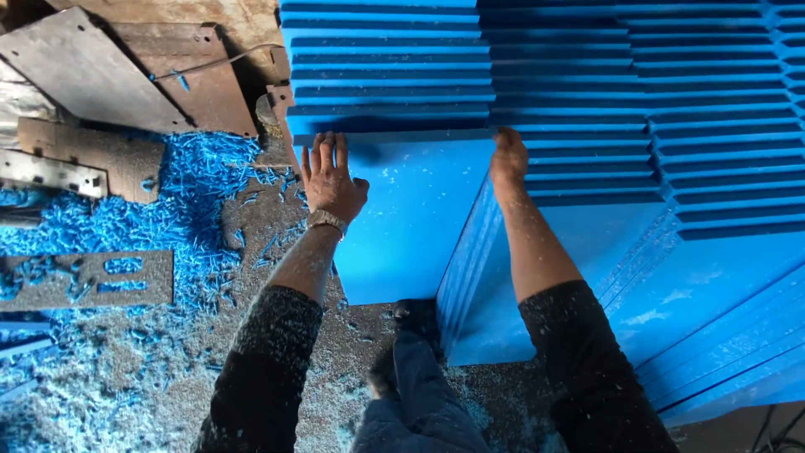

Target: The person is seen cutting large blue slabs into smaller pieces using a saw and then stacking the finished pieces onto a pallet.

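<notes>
We see our left hand flat on the left edge of a blue sheet and our right hand gripping its far right corner. Blue stacks rise behind. Blue shavings and metal plates litter the floor.

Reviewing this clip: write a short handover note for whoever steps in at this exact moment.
Left hand: fingers spread flat on the near blue board's left top edge, no closed grip.
Right hand: on the same board's right top edge; grip hidden.
The board stands on edge, leaning against the stacked blue boards.
Blue shavings and metal plates lie left.
Done: both hands placed.
Left: board not lifted.
</notes>
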